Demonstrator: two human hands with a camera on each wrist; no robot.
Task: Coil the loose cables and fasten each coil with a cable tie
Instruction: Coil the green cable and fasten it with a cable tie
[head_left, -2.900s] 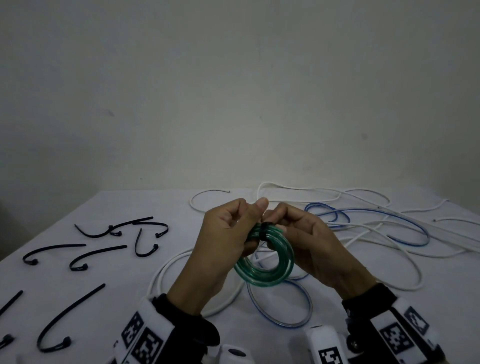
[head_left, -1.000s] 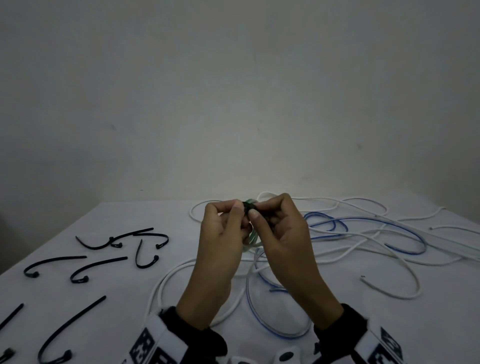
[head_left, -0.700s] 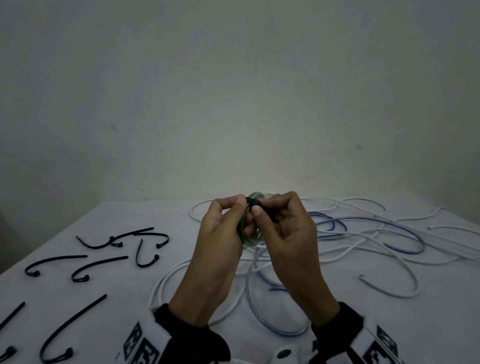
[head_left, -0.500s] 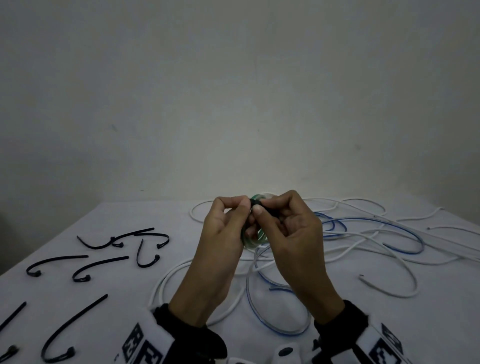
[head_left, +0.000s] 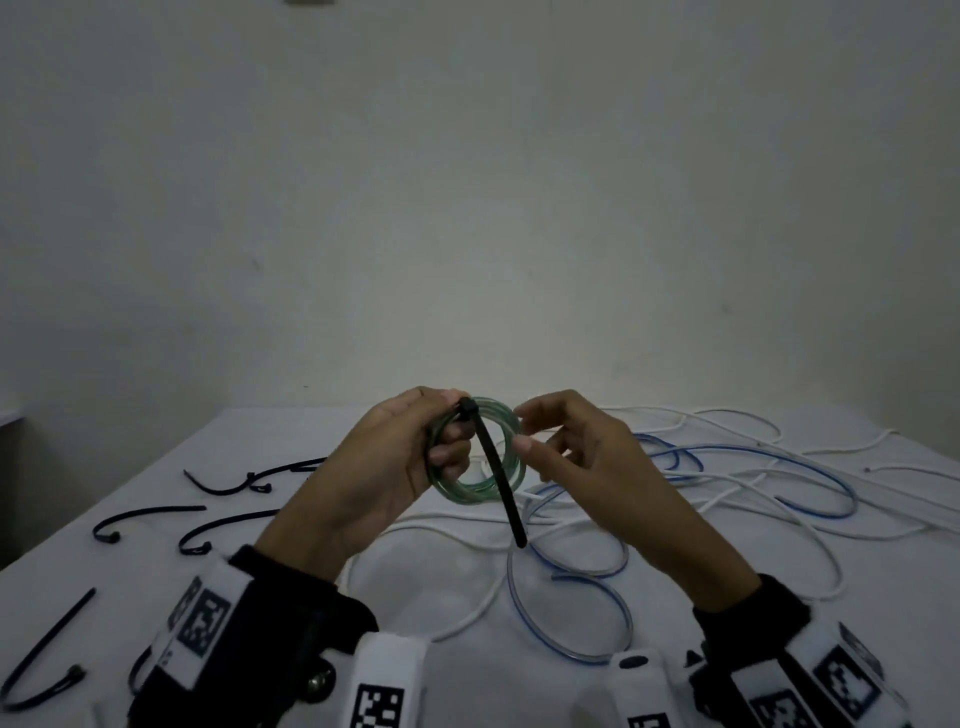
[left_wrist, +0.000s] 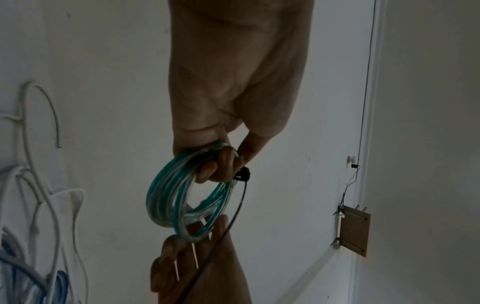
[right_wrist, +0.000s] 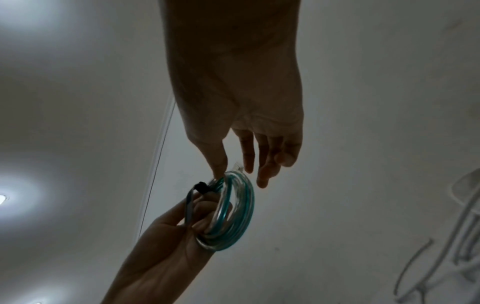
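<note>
Loose cables (head_left: 727, 483) sprawl over the table's (head_left: 156, 467) right half and run under both raised hands, so any reach there meets loops. Spare ties (head_left: 150, 514) dot the left edge. Between ties and cables lies a bare strip.

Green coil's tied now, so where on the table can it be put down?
Bare table lies behind the black ties, left of the green coil. The white cables and blue cables crowd the right side.
</note>
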